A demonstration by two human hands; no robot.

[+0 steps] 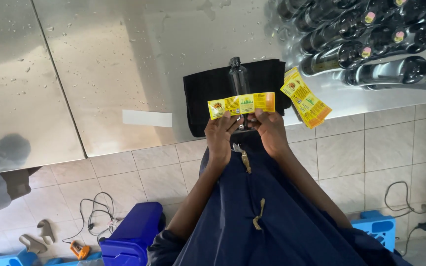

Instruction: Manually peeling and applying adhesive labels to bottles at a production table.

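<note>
Both hands at the steel tabletop (124,59) edge, left hand (219,134) and right hand (270,129) with fingers pinched on a yellow label strip (241,104), stretched flat over an empty clear bottle (238,78) lying on a black cloth (208,93), stack of yellow labels (305,98) just right, dark filled bottles (371,39) beyond

The label (241,105) hides the lower body of the clear bottle (238,78); label print is too small to tell; dark bottles (371,44) are cut off at the top-right edges.
</note>
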